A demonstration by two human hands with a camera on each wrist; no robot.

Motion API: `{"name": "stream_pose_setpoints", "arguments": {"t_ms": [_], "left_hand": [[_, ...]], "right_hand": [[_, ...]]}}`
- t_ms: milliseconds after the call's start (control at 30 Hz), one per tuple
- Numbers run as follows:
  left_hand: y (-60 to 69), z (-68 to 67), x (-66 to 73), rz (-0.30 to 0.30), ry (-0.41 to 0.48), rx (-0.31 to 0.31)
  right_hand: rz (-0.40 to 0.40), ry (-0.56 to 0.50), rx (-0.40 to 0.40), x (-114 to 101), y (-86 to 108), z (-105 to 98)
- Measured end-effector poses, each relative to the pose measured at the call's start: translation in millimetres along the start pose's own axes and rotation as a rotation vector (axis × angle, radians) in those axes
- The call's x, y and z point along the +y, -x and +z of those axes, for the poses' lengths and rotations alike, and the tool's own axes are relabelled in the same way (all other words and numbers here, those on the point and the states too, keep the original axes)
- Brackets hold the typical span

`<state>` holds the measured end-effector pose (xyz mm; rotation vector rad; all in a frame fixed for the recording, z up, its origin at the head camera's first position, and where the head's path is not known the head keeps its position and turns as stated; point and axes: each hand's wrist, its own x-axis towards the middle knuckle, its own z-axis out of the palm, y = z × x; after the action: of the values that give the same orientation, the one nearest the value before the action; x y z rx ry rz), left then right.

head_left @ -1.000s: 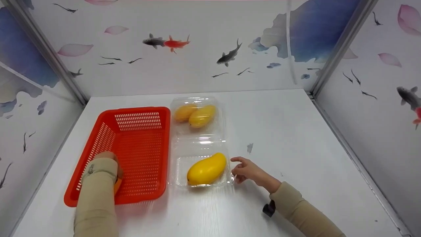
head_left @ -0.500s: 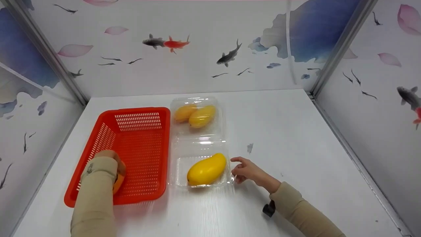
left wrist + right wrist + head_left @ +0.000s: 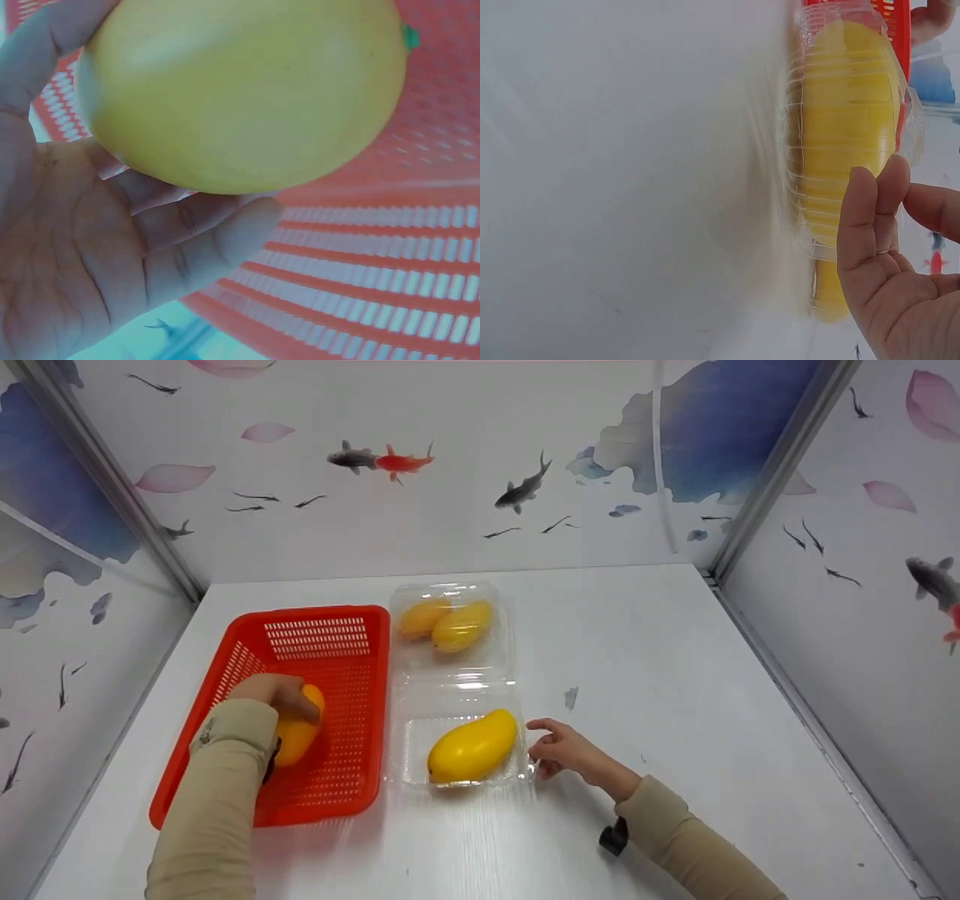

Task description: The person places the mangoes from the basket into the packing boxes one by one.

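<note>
In the left wrist view a yellow mango [image 3: 247, 97] with a small green stem end sits in my left hand [image 3: 97, 225], fingers round it. The head view shows this left hand [image 3: 281, 697] inside the red basket [image 3: 382, 697], holding the mango [image 3: 296, 739]. A larger yellow mango [image 3: 472, 746] lies in the near tray of an open clear plastic clamshell box [image 3: 414, 735]. My right hand [image 3: 577, 754] stays at this box's right edge. In the right wrist view, the right hand [image 3: 900, 262] pinches the box rim [image 3: 901, 112] with bent fingers and thumb.
Two more mangoes [image 3: 446, 625] show through the clear far half of the box, which lies flat behind the near tray. The basket stands just left of the box. Walls printed with fish and petals [image 3: 450, 510] enclose the white table [image 3: 637, 660] at the back and sides.
My left hand has lifted and shifted right and away from me inside the basket, bringing the mango into fuller view. The right hand and the box have stayed put.
</note>
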<state>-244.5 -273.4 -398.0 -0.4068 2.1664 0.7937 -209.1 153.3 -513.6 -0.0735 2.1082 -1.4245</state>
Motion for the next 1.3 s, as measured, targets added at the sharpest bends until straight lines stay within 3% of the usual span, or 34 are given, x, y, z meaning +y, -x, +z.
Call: {"name": "stream_pose_setpoints", "arguments": {"t_ms": [33,267,333,600,867,1100,1200,1300], "left_hand": [[1.3,0.4,2.2,-0.009,0.037,0.0],[10.7,6.7,29.8,0.141,-0.071,0.009],[13.3,10.1,38.9,0.167,-0.063,0.009],[12.8,25.0,77.6,0.342,-0.283,0.091],[14.2,54.6,118.6,0.406,-0.316,0.087],[11.5,78.4,139.1,0.362,-0.237,0.071],[5.5,88.1,143.1,0.398,-0.333,0.139],[1.7,97.4,142.8,0.429,-0.406,0.29]], "right_hand": [[-0.001,0.001,-0.001,0,-0.2,0],[-0.014,-0.024,-0.018,2,-0.1,-1],[-0.012,-0.028,-0.019,2,0.2,-1],[-0.012,-0.014,-0.01,2,0.0,0],[-0.013,-0.023,-0.006,1,-1.1,1],[-0.027,-0.044,-0.011,-8,6.9,3],[-0.053,-0.079,-0.011,-7,6.4,3],[-0.074,-0.131,-0.002,0,0.7,2]]}}
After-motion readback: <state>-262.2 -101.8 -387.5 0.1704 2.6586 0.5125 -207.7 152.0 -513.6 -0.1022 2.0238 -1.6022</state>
